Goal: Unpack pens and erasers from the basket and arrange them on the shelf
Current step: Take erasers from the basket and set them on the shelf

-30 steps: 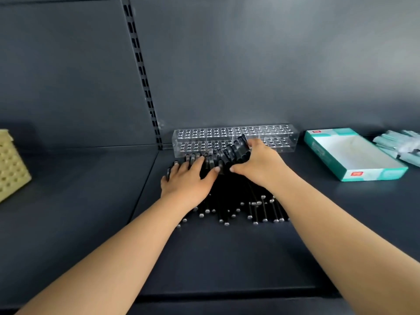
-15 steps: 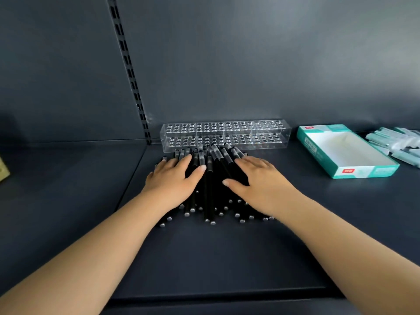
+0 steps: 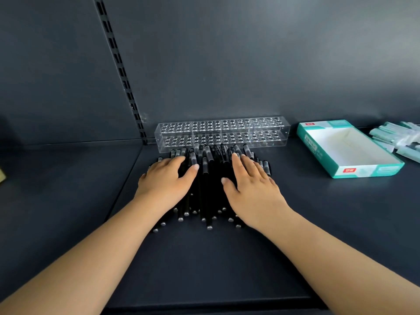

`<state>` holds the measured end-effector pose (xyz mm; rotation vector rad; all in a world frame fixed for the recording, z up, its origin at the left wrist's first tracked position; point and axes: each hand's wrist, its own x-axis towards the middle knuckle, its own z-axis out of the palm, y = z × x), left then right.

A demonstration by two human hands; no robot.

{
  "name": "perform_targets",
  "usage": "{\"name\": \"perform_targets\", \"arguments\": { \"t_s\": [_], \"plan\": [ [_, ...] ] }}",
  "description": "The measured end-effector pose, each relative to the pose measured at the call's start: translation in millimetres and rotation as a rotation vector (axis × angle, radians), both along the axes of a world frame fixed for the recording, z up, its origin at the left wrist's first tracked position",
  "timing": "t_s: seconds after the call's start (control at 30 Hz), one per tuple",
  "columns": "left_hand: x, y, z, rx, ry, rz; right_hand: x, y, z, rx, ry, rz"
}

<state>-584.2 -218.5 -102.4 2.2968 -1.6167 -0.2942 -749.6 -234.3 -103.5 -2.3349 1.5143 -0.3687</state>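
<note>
A heap of several black pens (image 3: 210,178) lies on the dark shelf (image 3: 204,258), caps pointing toward the back wall. My left hand (image 3: 168,180) lies flat on the left half of the heap, fingers spread. My right hand (image 3: 252,187) lies flat on the right half, fingers apart. Neither hand grips a pen. Just behind the pens stands a clear acrylic pen holder (image 3: 221,134) with rows of round holes, all without pens.
An open teal and white cardboard box (image 3: 347,148) lies to the right. Pale green wrapped packs (image 3: 400,142) sit beyond it at the right edge. A slotted upright (image 3: 122,71) runs up the back wall. A sliver of the yellow basket (image 3: 1,176) shows at far left.
My right hand let go of a bunch of pens and both hands flattened onto the heap, then spread apart sideways. The view shifted right, so the yellow basket slid almost out of frame.
</note>
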Motion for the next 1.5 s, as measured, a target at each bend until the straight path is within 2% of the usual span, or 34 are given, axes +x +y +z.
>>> {"name": "perform_targets", "arguments": {
  "t_s": [0.23,0.4,0.57,0.73,0.9,1.1,1.3,1.5],
  "plan": [
    [1,-2,-1,-0.016,0.013,-0.003,-10,-10,2,-0.013,-0.032,0.043],
    [3,7,7,-0.126,0.08,-0.056,-10,-5,14,-0.096,-0.02,0.015],
    [21,56,31,-0.254,0.116,-0.108,10,21,44,-0.24,0.036,0.02],
    [82,148,53,-0.289,0.123,-0.086,71,94,70,-0.368,0.063,0.164],
    [162,264,75,-0.294,0.136,-0.02,153,186,76,-0.475,-0.047,0.243],
    [248,382,94,-0.366,0.061,0.17,247,265,83,-0.567,-0.114,0.41],
    [307,431,96,-0.404,-0.046,0.226,317,281,94,-0.56,-0.05,0.509],
    [358,415,87,-0.424,-0.049,0.195,383,258,101,-0.543,0.062,0.502]
  ]
}}
